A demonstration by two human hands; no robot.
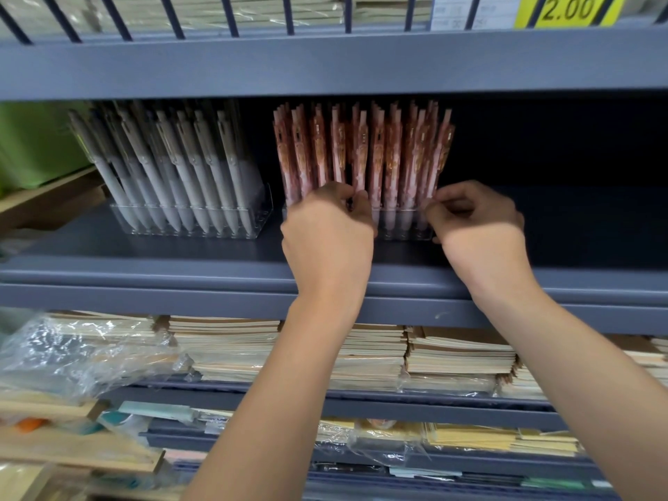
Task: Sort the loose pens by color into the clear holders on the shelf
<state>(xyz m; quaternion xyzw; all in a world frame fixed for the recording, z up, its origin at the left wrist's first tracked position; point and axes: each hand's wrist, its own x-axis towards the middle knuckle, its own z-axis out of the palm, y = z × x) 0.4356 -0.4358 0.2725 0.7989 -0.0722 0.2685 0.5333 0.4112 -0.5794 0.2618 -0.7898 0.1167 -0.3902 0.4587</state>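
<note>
This is a stationery shop. A yellow price label [567, 9] printed 2.00 hangs on the tiered grey-blue metal shelving [325, 66]. Many identical pale grey plastic pens [173, 164] and pink patterned pens [379, 150] stand in rows in clear plastic holders [188, 227], above stacks of film-wrapped thin paper notebooks [459, 359].

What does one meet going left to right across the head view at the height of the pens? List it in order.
green bin → grey pens in a clear holder → pink pens → right hand. The left hand overlaps the pink pens, so it is left out.
</note>
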